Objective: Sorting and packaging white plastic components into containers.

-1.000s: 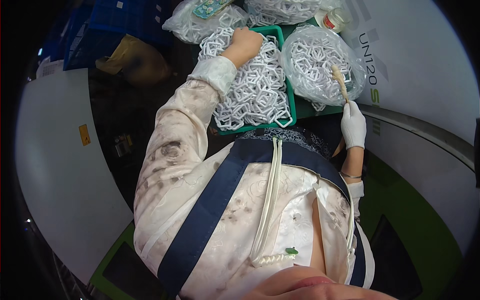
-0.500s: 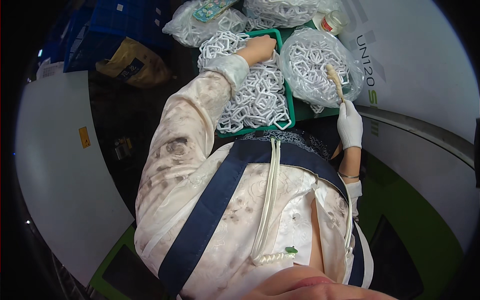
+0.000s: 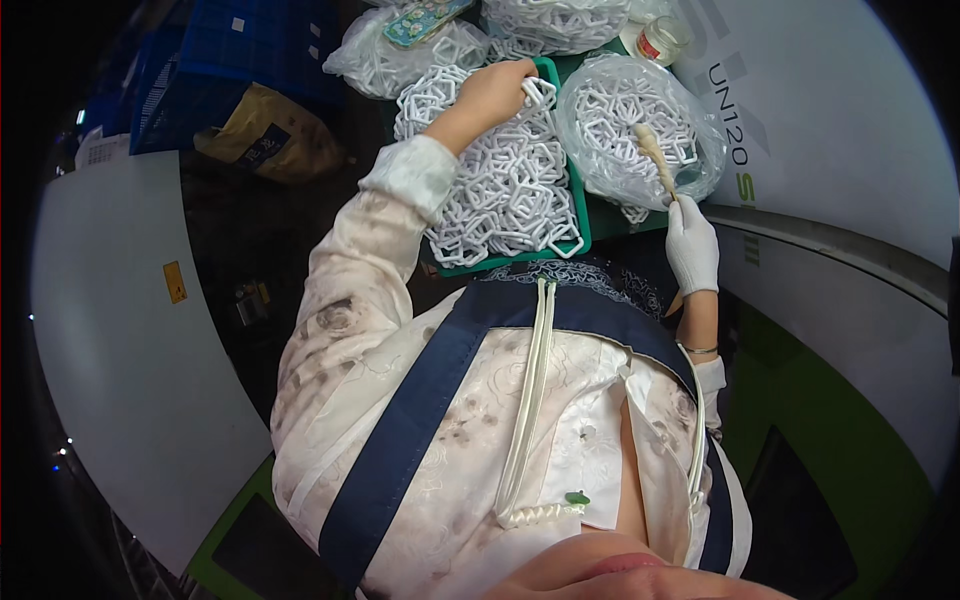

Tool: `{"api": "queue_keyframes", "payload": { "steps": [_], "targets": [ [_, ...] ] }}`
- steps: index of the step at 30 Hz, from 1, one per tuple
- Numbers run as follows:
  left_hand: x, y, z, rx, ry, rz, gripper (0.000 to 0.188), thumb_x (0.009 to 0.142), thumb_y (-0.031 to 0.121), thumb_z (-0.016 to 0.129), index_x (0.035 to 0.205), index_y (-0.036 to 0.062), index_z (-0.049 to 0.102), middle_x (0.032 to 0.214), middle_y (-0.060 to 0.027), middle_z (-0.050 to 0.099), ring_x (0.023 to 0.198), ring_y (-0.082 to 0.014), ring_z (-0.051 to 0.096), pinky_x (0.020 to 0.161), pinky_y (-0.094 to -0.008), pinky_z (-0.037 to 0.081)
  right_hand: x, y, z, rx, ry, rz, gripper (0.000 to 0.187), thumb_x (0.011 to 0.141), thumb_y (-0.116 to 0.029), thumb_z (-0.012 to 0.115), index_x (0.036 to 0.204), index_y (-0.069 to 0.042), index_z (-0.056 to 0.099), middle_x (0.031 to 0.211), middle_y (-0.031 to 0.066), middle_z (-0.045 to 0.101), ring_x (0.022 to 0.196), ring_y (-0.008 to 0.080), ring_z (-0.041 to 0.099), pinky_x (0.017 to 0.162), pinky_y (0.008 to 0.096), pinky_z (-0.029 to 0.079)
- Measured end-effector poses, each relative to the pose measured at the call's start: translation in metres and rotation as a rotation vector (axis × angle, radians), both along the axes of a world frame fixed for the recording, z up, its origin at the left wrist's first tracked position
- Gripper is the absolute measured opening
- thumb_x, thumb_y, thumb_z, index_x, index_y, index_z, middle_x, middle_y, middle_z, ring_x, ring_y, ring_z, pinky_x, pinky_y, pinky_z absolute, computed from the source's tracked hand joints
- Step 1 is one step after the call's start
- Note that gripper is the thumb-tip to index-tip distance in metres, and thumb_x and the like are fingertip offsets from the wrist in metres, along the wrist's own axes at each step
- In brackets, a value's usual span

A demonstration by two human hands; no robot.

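Reaching over the far right corner of the green tray [image 3: 582, 218], the bare left hand [image 3: 495, 92] has its fingers curled in close to the rim, with a white link [image 3: 541, 93] right at the fingertips. Can't tell if it's actually pinched. A heap of white links [image 3: 505, 195] fills the tray out to its edges, and a corner link [image 3: 570, 246] sits tight by the near right rim.

The gloved right hand [image 3: 692, 245] is closed around a cream-wrapped stick [image 3: 653, 156]; its tip overlaps the open clear bag [image 3: 712, 172] of links, touching or not, no idea.

Elbow room's pretty tight: only a narrow strip of green table [image 3: 604, 218] separates tray and bag, and the white machine panel [image 3: 820, 130] runs close along the bag's right. Stuffed bags [image 3: 560, 22] and a glass jar [image 3: 663, 40] crowd the far side. Roomiest bit is the dark gap between the left sleeve [image 3: 345, 270] and the grey panel [image 3: 110, 330].
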State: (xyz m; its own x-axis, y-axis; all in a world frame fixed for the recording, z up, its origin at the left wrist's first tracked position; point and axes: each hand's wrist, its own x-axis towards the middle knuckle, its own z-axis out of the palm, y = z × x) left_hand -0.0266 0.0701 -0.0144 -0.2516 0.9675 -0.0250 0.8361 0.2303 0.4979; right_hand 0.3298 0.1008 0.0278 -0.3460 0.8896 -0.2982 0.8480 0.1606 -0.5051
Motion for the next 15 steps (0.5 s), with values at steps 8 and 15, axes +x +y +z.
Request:
{"api": "queue_keyframes", "payload": {
  "steps": [8, 15],
  "targets": [
    [0.045, -0.040, 0.031, 0.192, -0.529, 0.174, 0.026, 0.090, 0.000, 0.049, 0.115, 0.0018, 0.058, 0.104, -0.0124, 0.069, 0.093, -0.0235, 0.068, 0.085, -0.0340, 0.051, -0.047, -0.020, 0.022, -0.127, 0.526, 0.031, 0.027, 0.103, -0.017, 0.048, 0.115, 0.000, 0.064, 0.091, 0.0107, 0.066, 0.081, 0.0147, 0.060, 0.076, 0.0283, 0.047],
    [0.107, -0.035, 0.046, 0.478, -1.060, 0.213, 0.026, 0.099, -0.001, 0.041, 0.122, 0.0025, 0.052, 0.114, -0.0111, 0.065, 0.107, -0.0199, 0.063, 0.095, -0.0321, 0.049, -0.068, -0.035, 0.009, -0.038, 0.670, 0.048, 0.022, 0.103, -0.014, 0.047, 0.109, 0.000, 0.063, 0.077, 0.0014, 0.053, 0.070, 0.0096, 0.047, 0.068, 0.0267, 0.042]
  ]
}}
